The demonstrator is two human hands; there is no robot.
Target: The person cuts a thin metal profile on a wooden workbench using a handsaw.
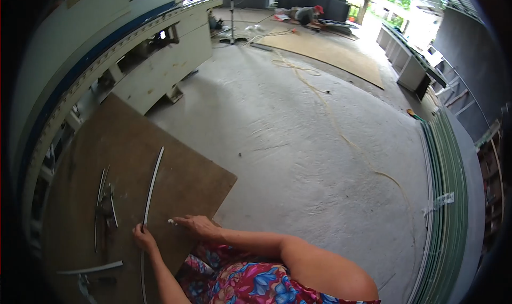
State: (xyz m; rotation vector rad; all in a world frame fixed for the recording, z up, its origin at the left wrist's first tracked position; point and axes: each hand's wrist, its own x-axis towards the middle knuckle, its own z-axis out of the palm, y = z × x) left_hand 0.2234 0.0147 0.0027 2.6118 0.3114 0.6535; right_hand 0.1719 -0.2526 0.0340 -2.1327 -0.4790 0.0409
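My left hand (144,238) is closed around a long, thin metal strip (153,184) near its middle. One part of the strip runs away from me over the brown board (197,176), and the other passes down beside my forearm. To the right, my right hand (200,227) is low over the board with its fingers pointing left. At its fingertips is a small white piece (170,222), pinched there, too small to name. Left of my hands lie more thin strips (99,210) and a dark tool (105,207). A pale, flat strip (90,268) lies nearer to me.
A large cream machine (178,58) borders the left side. Green-edged sheets (445,197) stand along the right. A yellowish cord (341,136) crosses the concrete floor (277,144). Farther back, a person (308,16) crouches by a tan sheet (325,53), near a fan stand (232,21).
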